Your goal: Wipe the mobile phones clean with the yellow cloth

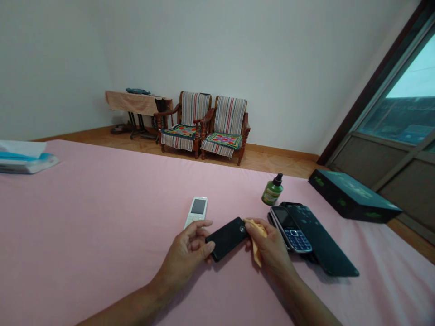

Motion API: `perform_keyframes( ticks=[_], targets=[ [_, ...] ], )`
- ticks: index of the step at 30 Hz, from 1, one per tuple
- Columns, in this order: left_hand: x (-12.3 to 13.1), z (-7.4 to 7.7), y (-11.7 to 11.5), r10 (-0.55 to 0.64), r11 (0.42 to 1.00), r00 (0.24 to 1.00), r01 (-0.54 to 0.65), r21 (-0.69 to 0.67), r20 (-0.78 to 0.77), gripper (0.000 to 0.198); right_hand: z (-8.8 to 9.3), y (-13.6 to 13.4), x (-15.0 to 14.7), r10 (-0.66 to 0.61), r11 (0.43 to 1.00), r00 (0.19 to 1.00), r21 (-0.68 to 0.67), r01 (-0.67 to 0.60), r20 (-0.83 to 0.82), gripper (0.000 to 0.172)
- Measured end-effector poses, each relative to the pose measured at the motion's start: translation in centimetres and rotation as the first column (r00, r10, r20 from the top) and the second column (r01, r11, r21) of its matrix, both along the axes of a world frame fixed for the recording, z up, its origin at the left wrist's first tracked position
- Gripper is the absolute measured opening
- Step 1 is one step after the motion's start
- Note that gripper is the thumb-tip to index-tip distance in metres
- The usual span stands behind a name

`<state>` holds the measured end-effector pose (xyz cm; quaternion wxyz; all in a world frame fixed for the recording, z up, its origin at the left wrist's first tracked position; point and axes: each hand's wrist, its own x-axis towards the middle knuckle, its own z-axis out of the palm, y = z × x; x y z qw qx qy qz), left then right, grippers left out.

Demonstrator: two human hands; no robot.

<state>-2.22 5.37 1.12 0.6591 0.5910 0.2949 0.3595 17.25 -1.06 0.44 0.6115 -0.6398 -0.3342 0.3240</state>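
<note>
A black mobile phone (227, 239) is held just above the pink sheet, its back with a round camera lens facing up. My left hand (190, 246) grips its lower left end between thumb and fingers. At the lens end, my right hand (270, 246) pinches a yellow-orange cloth (257, 237) against the phone's edge. Beyond my left hand lies a white keypad phone (197, 210), its lower part hidden by the fingers. To the right of my right hand, a dark blue keypad phone (295, 233) rests in a pile on a flat black patterned slab (328, 244).
A green spray bottle (272, 190) with a black cap stands behind the pile. A black box (353, 194) lies at the right edge of the pink sheet (112, 217). A white and blue packet (27, 160) is far left. Two wooden chairs (222, 124) and a cloth-covered table (136, 102) stand by the wall.
</note>
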Motion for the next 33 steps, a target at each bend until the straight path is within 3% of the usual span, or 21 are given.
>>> perform_keyframes(
  ticks=[2, 5, 8, 11, 17, 24, 28, 33],
  targets=[
    [-0.1, 0.0, -0.3, 0.009, 0.983, 0.999, -0.003, 0.186, -0.032, 0.03, 0.1, 0.0, 0.3, -0.019, 1.0, 1.0, -0.008, 0.019, -0.005, 0.038],
    [-0.3, 0.1, -0.6, -0.025, 0.883, 0.991, 0.085, 0.462, -0.133, 0.034, 0.0, -0.1, 0.6, -0.049, 0.999, 0.998, -0.018, 0.049, 0.026, 0.033],
    [-0.5, 0.2, -0.8, -0.005, 0.795, 0.975, 0.139, 0.59, -0.224, 0.037, -0.1, -0.1, 0.4, -0.063, 0.998, 0.995, -0.028, 0.065, 0.076, 0.031],
    [-0.8, 0.3, -1.0, 0.003, 0.753, 0.954, 0.194, 0.629, -0.298, 0.031, 0.0, -0.1, 0.1, -0.063, 0.998, 0.989, -0.012, 0.065, 0.135, 0.032],
    [-0.8, 0.8, -1.3, 0.052, 0.735, 0.911, 0.242, 0.633, -0.409, 0.024, 0.5, -0.3, 0.5, -0.171, 0.982, 0.922, 0.141, 0.129, 0.348, 0.027],
    [-0.9, 0.5, -1.4, 0.104, 0.715, 0.917, 0.2, 0.67, -0.385, 0.032, 1.1, -0.9, 0.0, -0.138, 0.97, 0.762, 0.241, -0.025, 0.633, 0.013],
    [-1.1, 0.3, -1.5, 0.131, 0.62, 0.942, 0.166, 0.767, -0.31, 0.021, 1.0, -1.0, -0.3, -0.124, 0.97, 0.653, 0.231, -0.08, 0.747, 0.018],
    [-1.1, 0.4, -1.6, 0.121, 0.52, 0.953, 0.178, 0.835, -0.279, 0.01, 0.8, -1.1, -0.6, -0.122, 0.965, 0.644, 0.242, -0.102, 0.756, 0.022]
  ],
)
